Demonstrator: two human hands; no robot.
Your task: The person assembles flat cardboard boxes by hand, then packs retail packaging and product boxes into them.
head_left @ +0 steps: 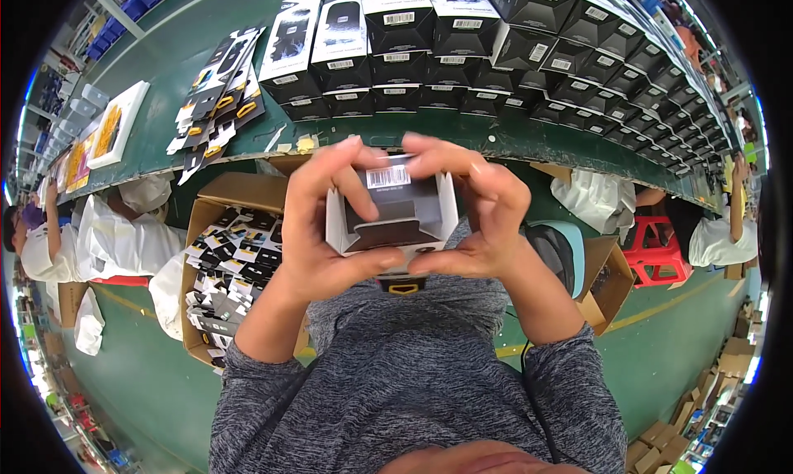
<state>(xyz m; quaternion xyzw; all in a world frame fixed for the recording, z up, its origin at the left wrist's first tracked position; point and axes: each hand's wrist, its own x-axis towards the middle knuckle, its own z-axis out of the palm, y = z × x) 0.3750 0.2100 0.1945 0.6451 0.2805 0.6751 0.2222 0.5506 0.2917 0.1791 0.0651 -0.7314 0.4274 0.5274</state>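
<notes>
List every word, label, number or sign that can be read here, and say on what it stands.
Held box: barcode label with a print line beneath, too small to read.
Stacked boxes: barcode labels; lettering on upper faces, too blurred to quote.
Flat cartons: printed panels, too small to read.
No word or number can be read reliably.

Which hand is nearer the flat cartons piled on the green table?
Left. The left hand is lower right of the flat cartons; the right hand is farther right, beyond the box both hold.
</notes>
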